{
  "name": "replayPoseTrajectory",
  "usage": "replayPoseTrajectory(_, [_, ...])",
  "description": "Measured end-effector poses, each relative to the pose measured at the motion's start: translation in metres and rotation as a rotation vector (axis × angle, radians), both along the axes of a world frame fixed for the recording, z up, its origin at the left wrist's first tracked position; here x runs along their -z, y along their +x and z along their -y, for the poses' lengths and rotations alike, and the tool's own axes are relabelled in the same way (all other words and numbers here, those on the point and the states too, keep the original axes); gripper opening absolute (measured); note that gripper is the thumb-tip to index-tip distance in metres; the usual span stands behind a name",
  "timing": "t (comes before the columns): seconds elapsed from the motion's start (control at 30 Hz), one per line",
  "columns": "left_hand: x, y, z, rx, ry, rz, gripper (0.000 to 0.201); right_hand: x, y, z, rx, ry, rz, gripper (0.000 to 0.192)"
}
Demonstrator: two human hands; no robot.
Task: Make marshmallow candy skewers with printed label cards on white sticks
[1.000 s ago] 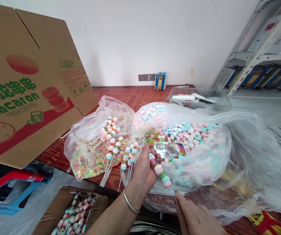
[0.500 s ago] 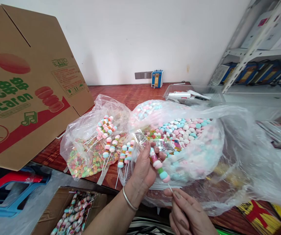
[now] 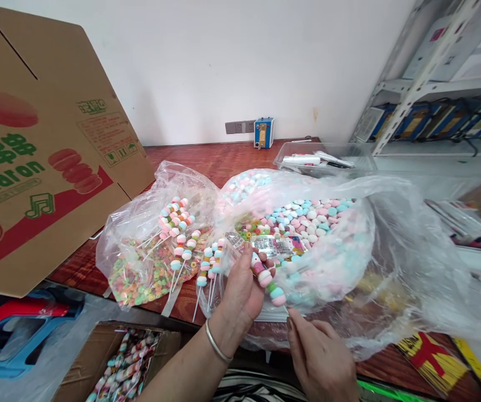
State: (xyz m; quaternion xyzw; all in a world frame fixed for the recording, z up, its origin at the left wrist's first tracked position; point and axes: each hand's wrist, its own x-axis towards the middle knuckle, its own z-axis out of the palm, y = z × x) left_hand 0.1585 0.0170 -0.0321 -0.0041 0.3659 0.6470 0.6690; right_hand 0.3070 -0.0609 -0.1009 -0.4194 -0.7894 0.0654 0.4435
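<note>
Fingertips of the right hand (image 3: 322, 357) pinch the thin white stick below the pastel candy skewer (image 3: 266, 277); the left hand (image 3: 240, 287) clasps its top over the clear plastic bag of pastel candies (image 3: 341, 245). Loose grip risks sliding pieces off.

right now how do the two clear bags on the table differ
The left bag holds small multicolored ring candies with finished skewers resting on top; the right bag holds bigger pastel pink, blue and white round candies. The right bag is larger and fuller, its mouth spread wide. The left hand is at the right bag; neither hand touches the left bag. Both are clear plastic, lying open.
</note>
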Motion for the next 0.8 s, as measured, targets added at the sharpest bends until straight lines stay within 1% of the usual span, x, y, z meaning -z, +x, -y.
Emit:
replayPoseTrajectory(0.03, [0.001, 0.001, 0.000, 0.017, 0.024, 0.018, 0.021, -0.003, -0.003, 0.002, -0.004, -0.169, -0.129, 0.023])
replayPoseTrajectory(0.07, [0.001, 0.001, 0.001, 0.036, 0.046, 0.037, 0.022, -0.006, -0.005, 0.003, -0.017, -0.392, -0.274, 0.025])
replayPoseTrajectory(0.13, [0.001, 0.002, 0.001, 0.076, 0.088, 0.068, 0.023, -0.013, -0.009, 0.006, -0.073, -0.887, -0.583, 0.035])
replayPoseTrajectory(0.17, [0.002, 0.002, 0.002, 0.093, 0.104, 0.078, 0.023, -0.018, -0.009, 0.006, -0.106, -1.087, -0.736, 0.038])
replayPoseTrajectory(0.2, [0.002, 0.001, 0.002, 0.105, 0.117, 0.082, 0.022, -0.023, -0.009, 0.006, -0.140, -1.230, -0.880, 0.039])
replayPoseTrajectory(0.23, [0.002, 0.001, 0.002, 0.116, 0.125, 0.084, 0.022, -0.027, -0.009, 0.006, -0.175, -1.318, -1.005, 0.038])
replayPoseTrajectory(0.3, [0.003, 0.001, 0.001, 0.134, 0.132, 0.088, 0.023, -0.037, -0.007, 0.004, -0.236, -1.393, -1.181, 0.033])
replayPoseTrajectory(0.37, [0.003, 0.000, 0.001, 0.144, 0.135, 0.092, 0.023, -0.043, -0.006, 0.003, -0.285, -1.424, -1.264, 0.032])
replayPoseTrajectory(0.43, [0.003, 0.001, 0.000, 0.147, 0.135, 0.093, 0.024, -0.044, -0.006, 0.003, -0.297, -1.429, -1.272, 0.033])
replayPoseTrajectory(0.5, [0.001, 0.003, 0.000, 0.135, 0.127, 0.089, 0.024, -0.038, -0.006, 0.004, -0.248, -1.392, -1.178, 0.037])
replayPoseTrajectory(0.53, [0.001, 0.004, 0.001, 0.117, 0.114, 0.080, 0.023, -0.033, -0.007, 0.004, -0.197, -1.334, -1.075, 0.038])
replayPoseTrajectory(0.57, [0.001, 0.006, 0.001, 0.093, 0.095, 0.067, 0.024, -0.027, -0.007, 0.003, -0.134, -1.221, -0.936, 0.038])
replayPoseTrajectory(0.6, [0.001, 0.007, 0.001, 0.066, 0.076, 0.050, 0.025, -0.021, -0.006, 0.002, -0.074, -1.045, -0.771, 0.036])
replayPoseTrajectory(0.67, [0.001, 0.010, 0.001, 0.020, 0.031, 0.010, 0.029, -0.008, -0.004, -0.001, 0.010, -0.552, -0.411, 0.025])
replayPoseTrajectory(0.7, [0.001, 0.011, 0.001, 0.005, 0.008, -0.006, 0.031, -0.004, -0.002, -0.003, 0.025, -0.300, -0.245, 0.019])
replayPoseTrajectory(0.73, [0.001, 0.012, 0.001, 0.001, -0.010, -0.015, 0.032, 0.000, 0.000, -0.005, 0.025, -0.091, -0.105, 0.018])
replayPoseTrajectory(0.77, [0.001, 0.013, 0.001, 0.006, -0.019, -0.018, 0.031, 0.001, 0.001, -0.006, 0.020, 0.056, -0.002, 0.021])
replayPoseTrajectory(0.8, [0.001, 0.013, 0.001, 0.018, -0.020, -0.016, 0.030, 0.002, 0.002, -0.007, 0.016, 0.137, 0.059, 0.023])
